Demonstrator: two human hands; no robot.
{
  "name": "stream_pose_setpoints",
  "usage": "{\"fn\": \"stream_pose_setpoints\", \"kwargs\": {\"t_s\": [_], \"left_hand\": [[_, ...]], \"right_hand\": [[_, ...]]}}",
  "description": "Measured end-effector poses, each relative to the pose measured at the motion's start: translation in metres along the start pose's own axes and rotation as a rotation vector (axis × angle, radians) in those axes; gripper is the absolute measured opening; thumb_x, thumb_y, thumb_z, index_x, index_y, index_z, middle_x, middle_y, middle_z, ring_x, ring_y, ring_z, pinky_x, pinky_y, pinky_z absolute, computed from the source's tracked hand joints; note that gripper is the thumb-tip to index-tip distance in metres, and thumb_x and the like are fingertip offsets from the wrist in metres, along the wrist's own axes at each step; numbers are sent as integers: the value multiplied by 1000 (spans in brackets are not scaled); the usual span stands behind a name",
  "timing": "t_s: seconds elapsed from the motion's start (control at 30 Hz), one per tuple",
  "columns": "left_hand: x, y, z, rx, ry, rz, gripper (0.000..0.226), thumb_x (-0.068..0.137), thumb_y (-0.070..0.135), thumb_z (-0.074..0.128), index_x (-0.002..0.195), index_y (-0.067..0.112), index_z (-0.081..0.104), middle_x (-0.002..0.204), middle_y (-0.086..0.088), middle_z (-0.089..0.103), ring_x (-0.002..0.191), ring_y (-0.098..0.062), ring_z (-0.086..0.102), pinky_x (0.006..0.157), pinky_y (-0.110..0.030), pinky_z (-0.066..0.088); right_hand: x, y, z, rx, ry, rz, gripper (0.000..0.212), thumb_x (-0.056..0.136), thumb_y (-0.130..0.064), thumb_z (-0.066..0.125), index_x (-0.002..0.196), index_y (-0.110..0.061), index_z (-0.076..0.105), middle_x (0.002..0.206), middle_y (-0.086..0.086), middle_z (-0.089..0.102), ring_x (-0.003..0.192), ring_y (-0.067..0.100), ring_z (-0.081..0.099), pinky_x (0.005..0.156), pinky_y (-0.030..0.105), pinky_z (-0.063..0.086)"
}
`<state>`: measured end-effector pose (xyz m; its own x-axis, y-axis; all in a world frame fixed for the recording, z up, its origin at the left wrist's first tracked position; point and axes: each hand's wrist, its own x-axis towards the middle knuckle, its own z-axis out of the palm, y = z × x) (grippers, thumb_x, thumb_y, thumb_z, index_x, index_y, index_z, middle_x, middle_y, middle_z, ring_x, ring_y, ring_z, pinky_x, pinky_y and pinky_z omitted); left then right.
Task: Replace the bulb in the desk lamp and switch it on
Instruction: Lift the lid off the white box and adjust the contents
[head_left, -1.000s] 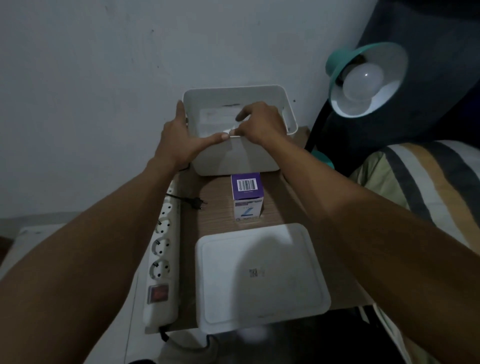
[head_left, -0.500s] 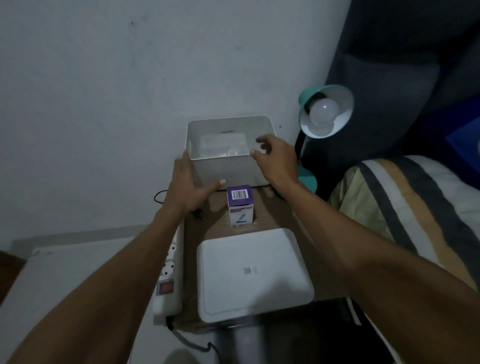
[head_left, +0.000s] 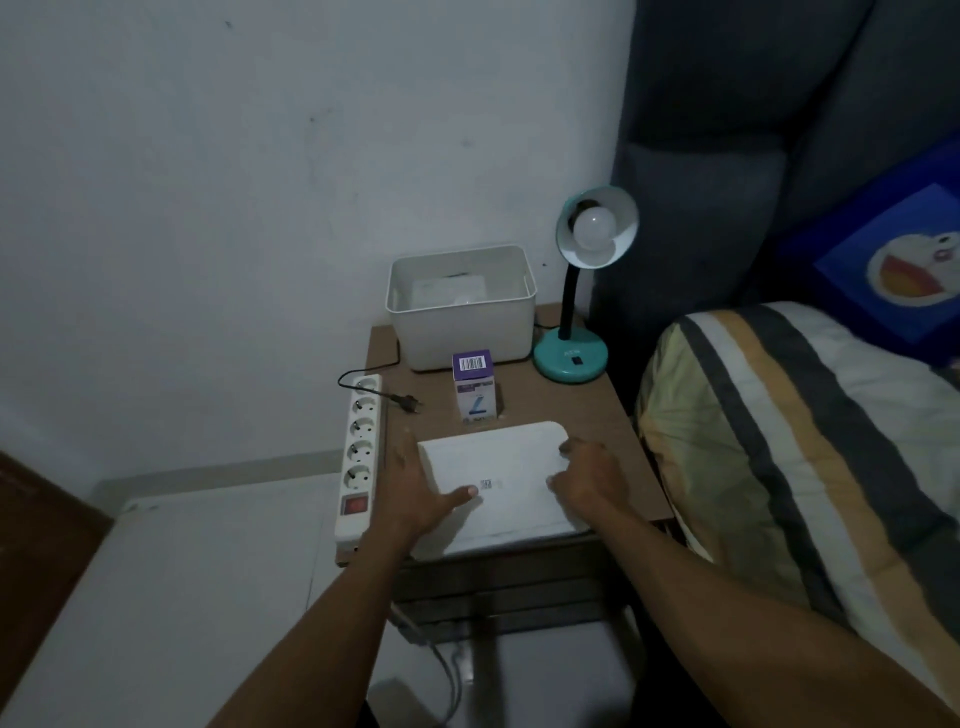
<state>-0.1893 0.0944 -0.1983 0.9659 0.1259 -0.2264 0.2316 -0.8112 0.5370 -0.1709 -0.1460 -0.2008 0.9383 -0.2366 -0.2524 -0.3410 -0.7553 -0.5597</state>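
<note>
I have left hand (head_left: 415, 493) and right hand (head_left: 587, 478) gripping the lid (head_left: 498, 462) by its sides, table (head_left: 597, 405) front edge. Back-right corner: lamp (head_left: 570, 357), bulb (head_left: 593, 228) in shade; right hand is nearer, I'd say.

Both hands (head_left: 422, 491) descended, seemingly gripping lid (head_left: 501, 462).

Teal desk lamp (head_left: 570, 357), unlit bulb (head_left: 592, 229) fitted, bulb box (head_left: 472, 391) upright

The desk (head_left: 587, 415) is matt wood-grain, bin (head_left: 462, 332) and lid (head_left: 498, 462) smooth matt white plastic. The lamp (head_left: 570, 358) is glossy teal with a frosted bulb (head_left: 592, 228), box (head_left: 474, 400) is cardboard.
</note>
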Motion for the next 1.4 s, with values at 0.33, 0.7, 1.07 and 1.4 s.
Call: {"fn": "stream_pose_setpoints", "kwargs": {"t_s": [0.33,0.7,1.07,1.4], "left_hand": [[-32,7,12,67,-14,-101,125,62,72,87,157,17,28,156,-17,29,147,-39,27,117,-48,34],[-22,23,-37,-196,363,233,110,67,54,94,153,16,37,163,-13,23,148,-36,24,117,-56,36],[102,69,-129,-192,485,316,88,66,50,95,130,4,56,156,-20,40,142,-39,34,111,-51,42],[226,86,-146,-167,377,243,91,57,68,88,113,1,62,136,-23,56,128,-42,50,102,-54,50]], "right_hand": [[-19,16,0,137,-63,10,67,80,-26,76,143,-23,55,143,8,56,125,28,56,104,28,46],[-16,-33,-45,209,157,-213,77,75,-44,75,146,-26,50,138,12,55,124,31,52,99,46,50],[76,-141,-87,238,296,-246,72,78,-46,70,144,-25,53,137,15,57,125,38,52,105,44,46],[195,-188,-80,139,225,-246,74,78,-52,60,143,-17,54,136,13,61,126,39,54,97,39,48]]}}
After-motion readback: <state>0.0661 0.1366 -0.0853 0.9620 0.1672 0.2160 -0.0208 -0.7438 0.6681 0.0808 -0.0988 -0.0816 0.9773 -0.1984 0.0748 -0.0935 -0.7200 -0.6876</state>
